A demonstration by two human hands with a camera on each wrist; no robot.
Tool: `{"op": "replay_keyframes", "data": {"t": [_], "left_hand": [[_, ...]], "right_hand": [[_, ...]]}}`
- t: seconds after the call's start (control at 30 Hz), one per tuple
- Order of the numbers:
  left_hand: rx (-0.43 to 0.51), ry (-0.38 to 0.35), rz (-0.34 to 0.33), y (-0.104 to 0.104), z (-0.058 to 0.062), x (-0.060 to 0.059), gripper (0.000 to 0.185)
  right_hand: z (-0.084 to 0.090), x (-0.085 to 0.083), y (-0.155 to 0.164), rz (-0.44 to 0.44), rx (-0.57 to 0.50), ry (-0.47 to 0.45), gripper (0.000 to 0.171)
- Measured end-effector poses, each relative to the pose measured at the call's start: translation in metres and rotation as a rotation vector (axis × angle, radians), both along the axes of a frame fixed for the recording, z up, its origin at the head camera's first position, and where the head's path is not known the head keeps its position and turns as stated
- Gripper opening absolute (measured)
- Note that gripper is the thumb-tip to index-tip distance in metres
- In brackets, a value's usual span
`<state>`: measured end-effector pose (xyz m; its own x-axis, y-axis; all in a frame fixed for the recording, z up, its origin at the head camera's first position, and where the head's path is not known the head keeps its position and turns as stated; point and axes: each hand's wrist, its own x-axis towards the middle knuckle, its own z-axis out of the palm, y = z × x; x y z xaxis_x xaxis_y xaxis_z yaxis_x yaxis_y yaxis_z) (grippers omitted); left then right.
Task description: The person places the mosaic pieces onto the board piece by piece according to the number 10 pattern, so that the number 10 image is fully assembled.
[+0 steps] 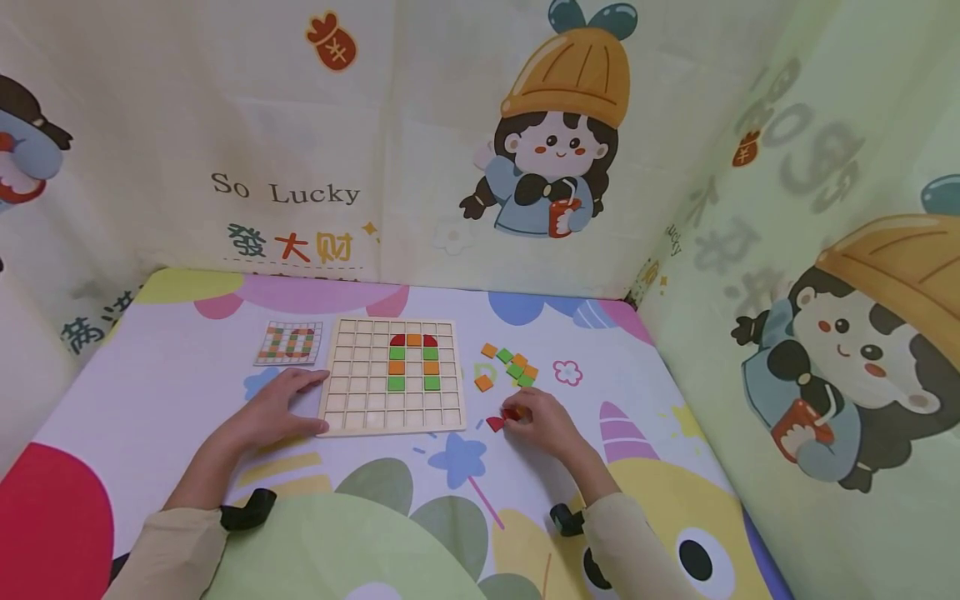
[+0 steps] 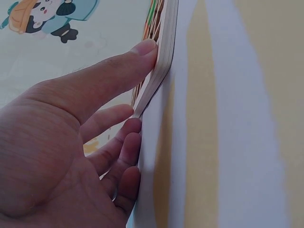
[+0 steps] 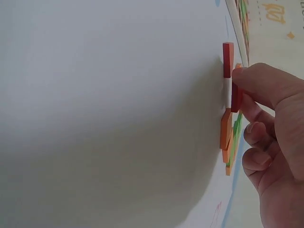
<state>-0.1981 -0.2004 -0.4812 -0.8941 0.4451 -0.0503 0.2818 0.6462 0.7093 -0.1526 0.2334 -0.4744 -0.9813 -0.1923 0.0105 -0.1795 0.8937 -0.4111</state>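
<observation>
Head view: your left hand (image 1: 279, 406) is lying flat, fingers straight, steadying the square wooden grid board (image 1: 390, 376) — keep bracing its corner. Left wrist view: only the board's edge is showing. Right wrist view: your right hand (image 3: 270, 137) is pinching a small red wooden tile (image 3: 236, 97) on the table — its shape is hidden, so lift squarely.

The pale wooden grid board (image 1: 352, 392) holds orange, green and red tiles. Loose tiles (image 1: 508, 365) right of the board are orange and green, and two nearer ones (image 1: 504, 418) are red.
</observation>
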Motion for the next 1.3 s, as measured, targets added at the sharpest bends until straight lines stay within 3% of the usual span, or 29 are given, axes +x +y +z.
{"op": "replay_keyframes", "data": {"t": [0.4,0.7,1.1,1.3], "left_hand": [[0.001,0.014,-0.002,-0.001,-0.003,-0.002,0.083],[-0.003,-0.006,0.007,-0.002,-0.004,-0.002,0.082],[0.01,-0.003,0.013,-0.003,-0.008,-0.002,0.083],[0.0,-0.011,0.015,-0.003,-0.008,-0.003,0.083]], "right_hand": [[0.0,-0.015,-0.019,0.087,-0.046,0.057,0.018],[-0.005,-0.024,-0.044,0.118,-0.002,0.037,0.019],[-0.005,-0.029,-0.062,0.058,0.124,0.107,0.029],[0.002,-0.028,-0.058,0.093,0.02,0.077,0.015]]}}
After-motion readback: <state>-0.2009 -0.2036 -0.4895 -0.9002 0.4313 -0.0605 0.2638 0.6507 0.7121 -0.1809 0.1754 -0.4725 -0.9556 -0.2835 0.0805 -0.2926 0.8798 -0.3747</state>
